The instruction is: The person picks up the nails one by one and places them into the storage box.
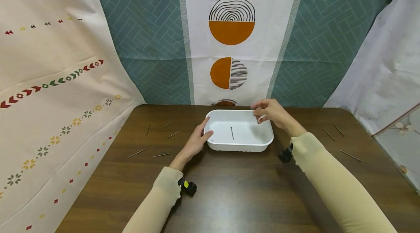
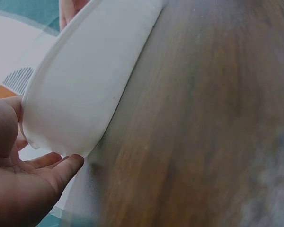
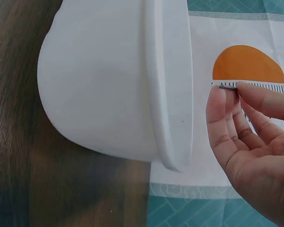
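Observation:
A white rectangular plastic tray (image 1: pixel 239 147) stands on the table, with one nail (image 1: pixel 232 133) lying inside. My left hand (image 1: pixel 194 141) holds the tray's left end, thumb over the rim and fingers along the outer wall. In the left wrist view, fingertips (image 2: pixel 75 162) touch that wall low down. Above the tray's back right corner, my right hand (image 1: pixel 270 112) pinches a thin metal nail (image 3: pixel 228 87) between thumb and fingertips. The right wrist view shows it nearly end-on, mostly covered by the fingers.
On the brown wooden table (image 1: pixel 229 189), several loose nails lie left of the tray, one of them a nail (image 1: pixel 174 134) near the left hand. More lie to the right, including a nail (image 1: pixel 350 155) beside the right sleeve. Patterned cloth (image 1: pixel 157 43) hangs behind.

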### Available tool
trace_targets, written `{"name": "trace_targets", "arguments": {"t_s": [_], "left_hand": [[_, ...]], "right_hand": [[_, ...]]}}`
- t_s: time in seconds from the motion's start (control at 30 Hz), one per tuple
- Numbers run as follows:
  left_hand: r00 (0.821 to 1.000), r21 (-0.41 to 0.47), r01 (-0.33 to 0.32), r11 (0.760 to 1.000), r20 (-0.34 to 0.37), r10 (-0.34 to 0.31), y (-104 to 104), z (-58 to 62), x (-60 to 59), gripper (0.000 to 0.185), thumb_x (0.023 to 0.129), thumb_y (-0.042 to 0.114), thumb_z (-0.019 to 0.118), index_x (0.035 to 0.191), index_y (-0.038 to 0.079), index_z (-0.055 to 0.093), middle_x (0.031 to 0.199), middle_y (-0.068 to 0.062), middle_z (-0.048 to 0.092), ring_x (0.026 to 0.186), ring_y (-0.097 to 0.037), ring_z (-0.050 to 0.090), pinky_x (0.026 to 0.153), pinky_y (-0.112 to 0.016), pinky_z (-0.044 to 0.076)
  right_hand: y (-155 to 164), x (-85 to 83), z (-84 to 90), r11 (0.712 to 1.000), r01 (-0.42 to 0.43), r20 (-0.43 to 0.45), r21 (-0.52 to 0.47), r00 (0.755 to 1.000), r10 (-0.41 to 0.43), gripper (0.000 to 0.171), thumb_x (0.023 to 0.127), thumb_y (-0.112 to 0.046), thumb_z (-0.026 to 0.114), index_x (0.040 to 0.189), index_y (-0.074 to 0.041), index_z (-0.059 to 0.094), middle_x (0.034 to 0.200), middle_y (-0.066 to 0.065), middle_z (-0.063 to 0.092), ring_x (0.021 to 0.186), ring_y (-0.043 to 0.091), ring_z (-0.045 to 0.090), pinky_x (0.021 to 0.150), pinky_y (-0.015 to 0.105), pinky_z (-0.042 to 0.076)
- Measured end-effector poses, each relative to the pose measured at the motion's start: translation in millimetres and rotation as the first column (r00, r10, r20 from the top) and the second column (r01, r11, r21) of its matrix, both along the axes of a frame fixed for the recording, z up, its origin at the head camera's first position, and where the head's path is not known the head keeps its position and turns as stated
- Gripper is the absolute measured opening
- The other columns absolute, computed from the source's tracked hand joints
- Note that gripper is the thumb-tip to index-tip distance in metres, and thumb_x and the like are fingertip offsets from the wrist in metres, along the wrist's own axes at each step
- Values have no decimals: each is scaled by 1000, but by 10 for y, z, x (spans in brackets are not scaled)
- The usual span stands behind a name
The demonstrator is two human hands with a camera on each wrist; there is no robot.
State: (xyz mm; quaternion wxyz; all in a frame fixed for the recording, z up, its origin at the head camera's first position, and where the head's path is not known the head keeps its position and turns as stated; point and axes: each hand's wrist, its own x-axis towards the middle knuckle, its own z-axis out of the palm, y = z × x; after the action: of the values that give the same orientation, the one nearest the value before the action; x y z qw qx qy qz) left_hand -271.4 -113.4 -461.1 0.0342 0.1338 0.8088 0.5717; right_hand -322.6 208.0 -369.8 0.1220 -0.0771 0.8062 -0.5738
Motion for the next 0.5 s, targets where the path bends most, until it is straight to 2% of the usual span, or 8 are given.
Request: {"name": "trace_targets", "arguments": {"t_s": [0.3,0.5], "left_hand": [[1000,-1,9,1000,-3,-9,0,6,6,64,108,18,57,165,12,29,163,-27,29,151,-42,28,122,-57,23],[1000,-1,9,1000,9,-9,1,19,24,65,108,19,57,166,14,27,164,-26,27,152,-41,26,123,-56,22]], "right_hand": [[-95,-13,-64,1000,5,15,-9,1000,-5,37,100,1,61,133,17,55,90,7,66,80,23,64,71,34,60],[-157,-22,-119,1000,13,24,-12,1000,-13,31,100,1,63,128,12,60,89,11,66,80,26,64,71,35,60]]}}
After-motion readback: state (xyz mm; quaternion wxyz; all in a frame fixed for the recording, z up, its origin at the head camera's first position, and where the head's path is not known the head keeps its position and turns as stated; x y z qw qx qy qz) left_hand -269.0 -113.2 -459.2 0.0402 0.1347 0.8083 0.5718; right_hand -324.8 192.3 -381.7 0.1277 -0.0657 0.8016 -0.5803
